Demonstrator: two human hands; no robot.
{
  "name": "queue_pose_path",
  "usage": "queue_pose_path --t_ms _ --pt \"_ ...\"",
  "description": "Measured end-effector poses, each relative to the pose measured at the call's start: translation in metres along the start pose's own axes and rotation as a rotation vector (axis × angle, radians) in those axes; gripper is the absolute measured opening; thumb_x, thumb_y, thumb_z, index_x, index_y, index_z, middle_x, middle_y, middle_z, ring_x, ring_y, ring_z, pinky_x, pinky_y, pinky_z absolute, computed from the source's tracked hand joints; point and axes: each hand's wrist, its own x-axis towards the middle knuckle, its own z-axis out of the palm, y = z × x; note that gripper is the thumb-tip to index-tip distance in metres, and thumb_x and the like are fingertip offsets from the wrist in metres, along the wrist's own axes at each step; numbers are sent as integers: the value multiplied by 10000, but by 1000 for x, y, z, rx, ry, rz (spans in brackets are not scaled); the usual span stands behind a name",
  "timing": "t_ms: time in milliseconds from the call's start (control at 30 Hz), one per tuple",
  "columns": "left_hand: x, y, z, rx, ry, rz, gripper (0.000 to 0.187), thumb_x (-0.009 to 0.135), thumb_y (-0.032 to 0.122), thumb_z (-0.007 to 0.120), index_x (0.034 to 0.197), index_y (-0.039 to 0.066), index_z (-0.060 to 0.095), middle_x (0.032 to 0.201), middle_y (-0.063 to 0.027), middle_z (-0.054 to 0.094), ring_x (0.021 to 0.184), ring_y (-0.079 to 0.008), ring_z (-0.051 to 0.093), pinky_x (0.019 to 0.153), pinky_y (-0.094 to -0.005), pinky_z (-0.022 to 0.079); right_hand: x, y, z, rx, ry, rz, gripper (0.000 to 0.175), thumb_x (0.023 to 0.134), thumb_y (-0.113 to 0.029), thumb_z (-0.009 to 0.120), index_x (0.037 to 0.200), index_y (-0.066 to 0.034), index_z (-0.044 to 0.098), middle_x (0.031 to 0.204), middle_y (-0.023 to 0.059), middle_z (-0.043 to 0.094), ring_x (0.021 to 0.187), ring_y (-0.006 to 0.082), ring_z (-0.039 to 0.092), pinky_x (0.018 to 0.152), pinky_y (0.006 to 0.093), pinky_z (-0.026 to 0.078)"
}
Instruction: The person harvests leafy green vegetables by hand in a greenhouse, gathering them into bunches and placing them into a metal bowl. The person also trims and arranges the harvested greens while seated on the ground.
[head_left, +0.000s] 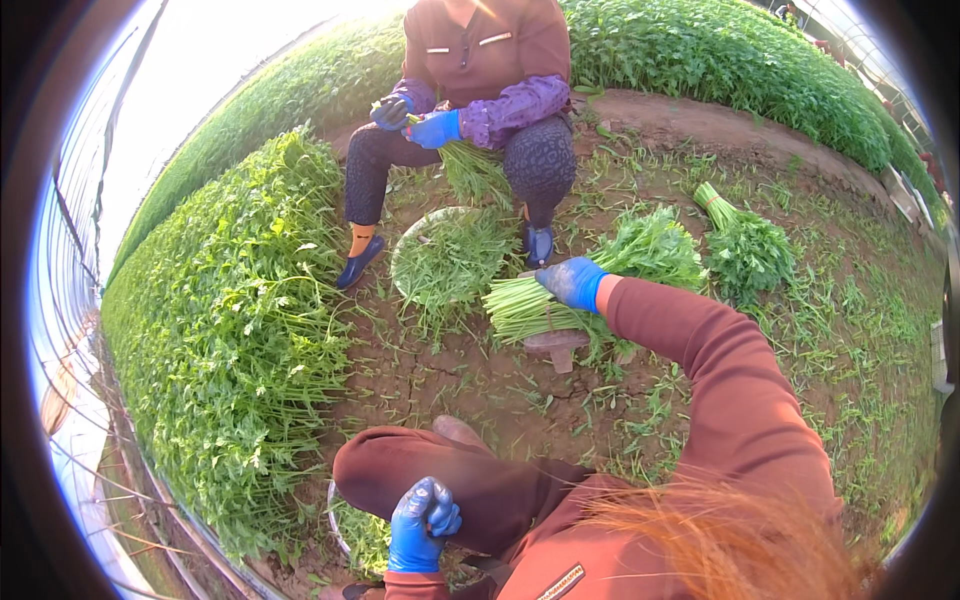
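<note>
My right hand, in a blue glove, reaches forward and grips the upper side of a pile of cut leafy green stalks. The stalks lie on a small low stool, their cut ends towards the left and the leaves towards the right. A thin band circles part of the pile. How far my fingers reach around the stalks is hidden. Above my bent leg, my left hand, also gloved in blue, is curled into a fist, and nothing shows in it.
A co-worker sits opposite, holding a bunch of greens in blue gloves. A round tray bears loose greens. Uncut plants stand at the left. One tied bunch lies on the littered soil; a container rim shows beside my leg.
</note>
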Motion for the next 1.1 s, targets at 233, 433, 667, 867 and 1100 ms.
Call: queue_pose_path --t_ms 233,433,667,867,1100 --pt "1 -2 -4 -46 0 6 287 966 281 510 791 56 530 525 33 321 440 -74 251 429 -246 213 1 1 34 10 -3 16 171 845 -127 550 1001 -61 560 884 182 674 821 358 677 684 457 537" --pt "5 0 -1 -38 24 -16 283 970 279 502 795 59 530 528 28 330 439 -75 251 427 -248 211 3 -3 35 40 33 45 223 815 -105 584 1033 -59 563 938 171 669 853 356 673 705 456 536" --pt "9 2 0 -49 -13 -30 291 969 291 505 796 59 530 533 30 335 445 -74 255 436 -245 219 1 -11 22 -52 -56 50 405 748 -287 716 1054 -69 565 981 142 648 909 311 658 762 427 506" --pt "9 2 -1 -62 -16 -19 288 966 292 515 817 46 541 535 26 343 447 -73 264 438 -241 221 -16 -11 0 -189 11 -105 526 800 -381 649 1213 -75 536 1276 126 532 1128 291 545 897 431 437" --pt "26 7 13 -14 -62 -73 289 958 275 538 907 -8 564 579 -8 400 473 -74 314 450 -232 250 -23 10 25 -46 95 -157 642 850 -411 577 1393 -99 432 1422 134 426 1322 337 389 1107 472 284"
